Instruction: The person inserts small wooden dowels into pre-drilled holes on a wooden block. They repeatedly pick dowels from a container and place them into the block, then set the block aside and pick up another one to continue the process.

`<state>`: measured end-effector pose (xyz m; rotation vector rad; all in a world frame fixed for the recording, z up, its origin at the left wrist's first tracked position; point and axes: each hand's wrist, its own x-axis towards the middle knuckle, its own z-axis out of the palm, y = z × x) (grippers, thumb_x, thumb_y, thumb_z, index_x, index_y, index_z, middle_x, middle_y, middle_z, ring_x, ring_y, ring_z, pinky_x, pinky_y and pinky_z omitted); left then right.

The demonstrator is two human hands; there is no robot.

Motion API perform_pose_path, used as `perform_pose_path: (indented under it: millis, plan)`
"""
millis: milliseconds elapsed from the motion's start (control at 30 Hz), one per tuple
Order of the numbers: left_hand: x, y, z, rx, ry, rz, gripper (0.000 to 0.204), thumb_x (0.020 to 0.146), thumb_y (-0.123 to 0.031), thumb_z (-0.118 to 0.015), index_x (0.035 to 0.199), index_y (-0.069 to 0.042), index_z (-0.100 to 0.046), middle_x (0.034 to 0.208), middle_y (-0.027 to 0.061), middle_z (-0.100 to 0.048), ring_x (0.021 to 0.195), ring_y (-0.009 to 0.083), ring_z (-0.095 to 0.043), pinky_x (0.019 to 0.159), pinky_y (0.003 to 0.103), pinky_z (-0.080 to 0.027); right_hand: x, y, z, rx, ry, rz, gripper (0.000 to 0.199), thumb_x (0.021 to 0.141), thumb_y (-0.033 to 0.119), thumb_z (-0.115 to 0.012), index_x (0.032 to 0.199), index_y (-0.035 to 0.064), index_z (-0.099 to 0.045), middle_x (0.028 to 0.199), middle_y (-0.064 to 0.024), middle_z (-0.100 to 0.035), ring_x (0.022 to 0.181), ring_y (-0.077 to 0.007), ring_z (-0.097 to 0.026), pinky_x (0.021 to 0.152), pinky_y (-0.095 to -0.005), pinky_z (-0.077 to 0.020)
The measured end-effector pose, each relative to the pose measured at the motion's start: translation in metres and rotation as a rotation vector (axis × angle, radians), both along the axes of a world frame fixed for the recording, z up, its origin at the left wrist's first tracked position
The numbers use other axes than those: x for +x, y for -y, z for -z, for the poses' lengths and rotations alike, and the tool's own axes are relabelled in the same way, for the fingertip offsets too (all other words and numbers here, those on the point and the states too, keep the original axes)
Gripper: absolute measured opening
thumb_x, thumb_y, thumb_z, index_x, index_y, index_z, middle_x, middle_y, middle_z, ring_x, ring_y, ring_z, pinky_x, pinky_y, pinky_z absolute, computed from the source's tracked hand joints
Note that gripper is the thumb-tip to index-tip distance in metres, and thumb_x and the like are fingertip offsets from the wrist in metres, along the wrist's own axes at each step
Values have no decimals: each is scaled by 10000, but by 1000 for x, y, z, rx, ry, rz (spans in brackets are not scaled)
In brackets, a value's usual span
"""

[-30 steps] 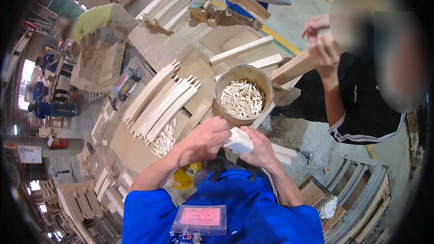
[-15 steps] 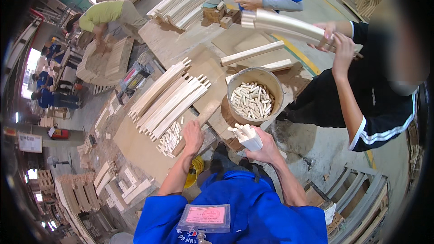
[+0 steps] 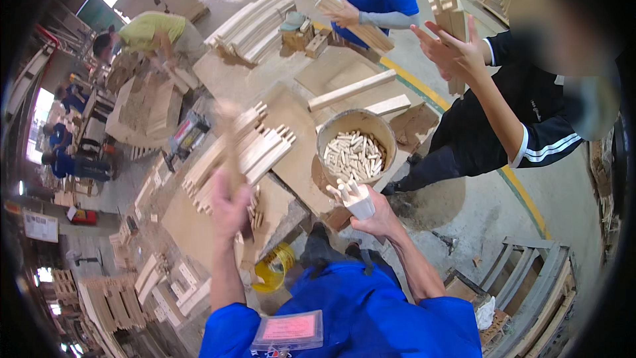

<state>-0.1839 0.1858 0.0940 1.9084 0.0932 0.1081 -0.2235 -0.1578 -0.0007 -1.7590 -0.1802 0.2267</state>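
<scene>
My left hand (image 3: pixel 228 209) has lifted a light, stiff slat (image 3: pixel 232 152) off the bench (image 3: pixel 291 159), fingers wrapped low; right hand (image 3: pixel 374 215) fingers pinch a cup (image 3: pixel 361 207) of pegs.

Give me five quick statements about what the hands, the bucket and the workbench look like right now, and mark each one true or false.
1. The right hand holds a small white cup with wooden pegs sticking out of it. True.
2. The round bucket on the workbench is empty. False: it is full of short wooden pegs.
3. The left hand grips a wooden slat that is blurred. True.
4. The left hand rests inside the bucket. False: it is off to the left, over the stacked slats.
5. A yellow pail sits on top of the workbench. False: it sits lower, below the bench edge.
</scene>
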Motion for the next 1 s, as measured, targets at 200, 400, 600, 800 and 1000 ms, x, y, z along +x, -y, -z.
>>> perform_pose_path:
  millis: [200,400,600,800,1000]
  plan:
    - [-17,41,-63,734,12,499,317,782,-110,-721,1048,-9,-580,787,163,-650,718,317,-661,689,440,-552,0,-18,-11,-29,90,-58,773,655,97,-826,1378,17,-566,1194,-171,-697,1092,-273,-694,938,-366,-542]
    - [-17,53,-58,880,105,541,244,772,-42,-693,947,-8,-527,680,148,-593,626,245,-636,614,371,-529,1,-15,-22,-26,87,-40,813,633,100,-859,1373,-5,-538,1243,-186,-670,1148,-303,-677,976,-388,-537]
    - [5,55,-45,402,-201,401,355,762,-145,-768,992,-5,-537,771,236,-663,735,444,-683,687,476,-547,-1,-5,-26,-15,130,21,715,648,97,-806,1317,38,-560,1112,-154,-690,1003,-290,-700,882,-383,-554]
    - [42,29,79,475,-291,67,474,795,-275,-799,1107,-22,-548,884,268,-688,875,457,-685,809,504,-533,-34,41,-22,232,236,545,492,701,124,-814,1163,63,-654,1138,-54,-663,1046,-139,-652,873,-367,-568]
    - [42,16,186,669,-222,255,507,833,-292,-792,1168,12,-563,1084,291,-673,1011,436,-666,871,516,-518,-99,130,11,1081,144,1209,595,815,99,-721,1364,75,-492,1211,-114,-599,1147,-269,-602,1089,-482,-490]
